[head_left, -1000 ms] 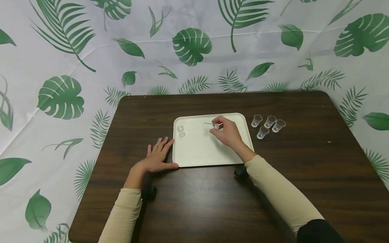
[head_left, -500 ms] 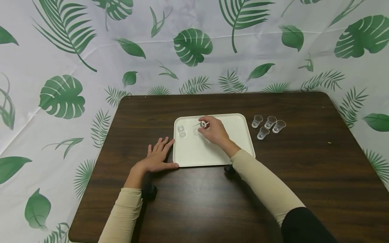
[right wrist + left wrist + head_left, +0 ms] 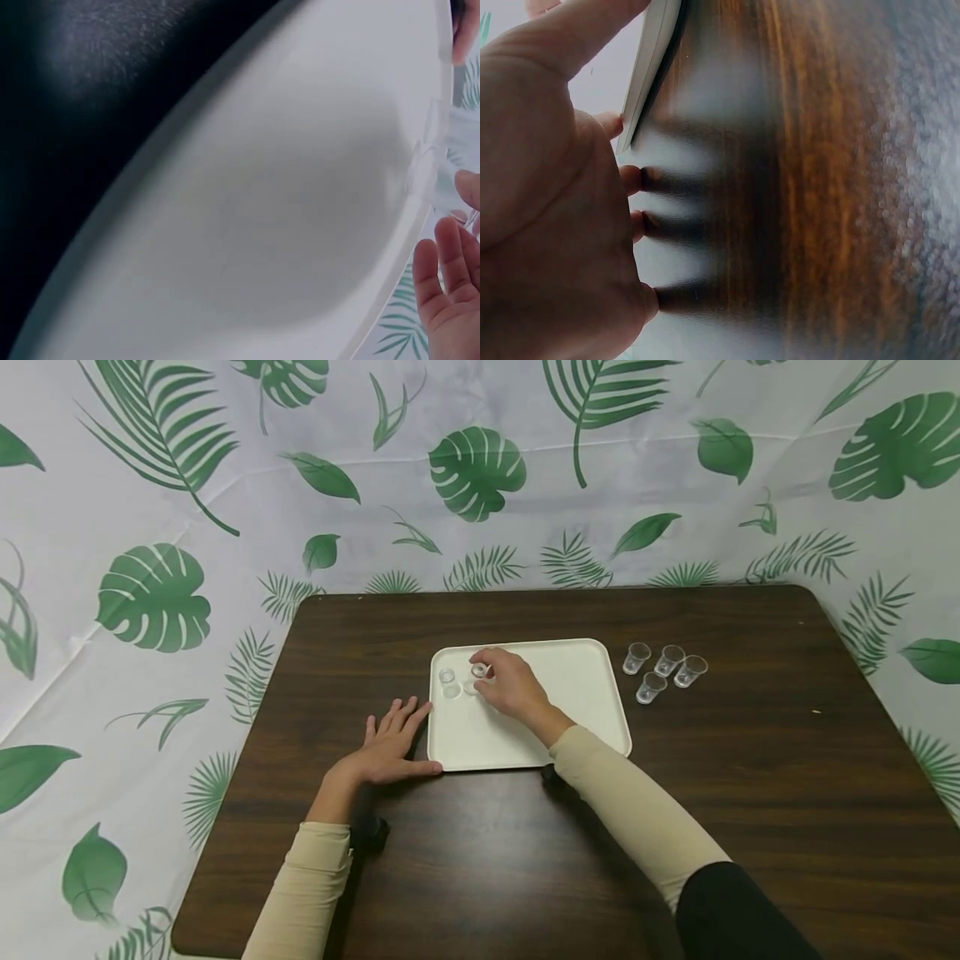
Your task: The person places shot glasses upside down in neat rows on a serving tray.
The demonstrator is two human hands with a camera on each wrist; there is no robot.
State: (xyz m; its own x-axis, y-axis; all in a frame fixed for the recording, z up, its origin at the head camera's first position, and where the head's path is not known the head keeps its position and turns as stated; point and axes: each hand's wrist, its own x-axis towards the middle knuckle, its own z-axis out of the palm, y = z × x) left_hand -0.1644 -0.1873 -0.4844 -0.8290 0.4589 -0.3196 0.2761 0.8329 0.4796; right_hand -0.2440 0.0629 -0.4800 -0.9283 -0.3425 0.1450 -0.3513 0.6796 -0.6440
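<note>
My right hand (image 3: 513,684) pinches a small clear plastic cup (image 3: 479,670) over the left part of the cream tray (image 3: 525,735). The cup appears mouth down, with its narrow end at the fingertips. Just left of it another clear cup (image 3: 447,677) stands on the tray, seemingly upside down too. In the right wrist view my thumb and curled fingers (image 3: 451,281) show at the right edge, near blurred clear plastic (image 3: 431,161). Flat beside the tray's left edge, my left hand (image 3: 386,756) has its fingers spread, the thumb touching the near-left corner.
Several clear cups (image 3: 652,687) stand mouth up on the dark wood table (image 3: 480,860), right of the tray. Behind the table hangs a white cloth with green leaves (image 3: 476,477).
My right hand has moved left over the tray with the cup, bringing it close to the cup standing there. The left hand has stayed in place.
</note>
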